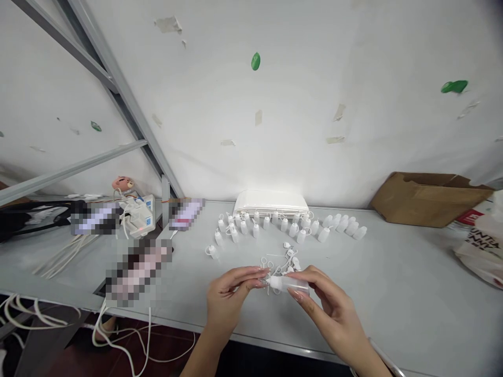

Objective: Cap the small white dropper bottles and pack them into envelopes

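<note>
Sm. bottle point(290, 284) held approx. horiz. over tabletop point(396, 298): translucent, colourless body, opaque white top pointing L. R hand point(329, 302) grip closed round body, thumb opp. fingers. L hand point(228, 297) grip narrowed at bottle tip; can't tell what, if anything, it's got. Loose white caps point(295, 263) nr. bottle.

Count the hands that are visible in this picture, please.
2: the left hand is at the white top of a small bottle; the right hand holds the bottle's body.
</note>
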Motion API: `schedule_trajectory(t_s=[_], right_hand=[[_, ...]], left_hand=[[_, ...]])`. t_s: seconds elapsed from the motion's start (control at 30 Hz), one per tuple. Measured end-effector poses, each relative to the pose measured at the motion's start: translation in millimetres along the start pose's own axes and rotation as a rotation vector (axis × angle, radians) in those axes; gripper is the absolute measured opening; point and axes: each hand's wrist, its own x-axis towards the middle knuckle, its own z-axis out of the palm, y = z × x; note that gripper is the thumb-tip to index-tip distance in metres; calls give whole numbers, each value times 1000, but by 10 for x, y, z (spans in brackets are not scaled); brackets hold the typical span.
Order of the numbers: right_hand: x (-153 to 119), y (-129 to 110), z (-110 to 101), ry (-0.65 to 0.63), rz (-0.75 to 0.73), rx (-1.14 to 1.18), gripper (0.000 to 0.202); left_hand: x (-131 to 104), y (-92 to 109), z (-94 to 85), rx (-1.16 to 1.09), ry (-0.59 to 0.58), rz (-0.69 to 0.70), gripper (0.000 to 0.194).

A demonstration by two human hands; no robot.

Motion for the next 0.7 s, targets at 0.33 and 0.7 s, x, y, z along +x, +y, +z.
schedule_trajectory(t_s=[0.33,0.7], right_hand=[[20,-101,-114,-129,-69,-151,16],[129,-41,-76,-70,47,-42,15]], left_hand=[[-20,-45,-102,297,-166,141,16],[29,-77,-90,361,-187,183,15]])
